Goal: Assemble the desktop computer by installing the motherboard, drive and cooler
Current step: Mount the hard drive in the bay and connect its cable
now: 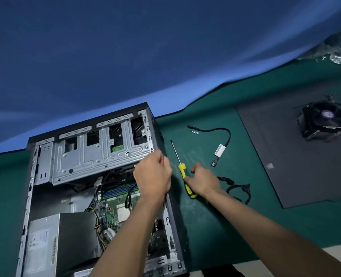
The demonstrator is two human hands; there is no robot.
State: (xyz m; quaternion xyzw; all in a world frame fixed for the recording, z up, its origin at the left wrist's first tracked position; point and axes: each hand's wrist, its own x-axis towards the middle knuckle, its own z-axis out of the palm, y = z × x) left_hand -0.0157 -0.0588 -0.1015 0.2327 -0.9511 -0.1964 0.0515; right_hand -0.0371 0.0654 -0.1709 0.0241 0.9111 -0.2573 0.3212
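Note:
The open computer case (170, 216) lies on its side on the green mat. Its silver drive cage (97, 154) spans the top, with a drive's green board (117, 148) showing through. The motherboard (115, 206) sits lower in the case. My left hand (152, 176) is at the cage's right corner, where its curled fingertips pinch a small part I cannot make out. My right hand (203, 181) grips the yellow-and-black handle of the screwdriver (182, 168), which lies on the mat right of the case. The black cooler (323, 120) stands far right, apart from both hands.
A grey power supply (59, 244) fills the case's lower left. The cooler rests on a dark side panel (289, 162). A black cable with a white connector (220, 149), loose screws (195, 132) and a cable bundle (237, 189) lie on the mat (205, 226).

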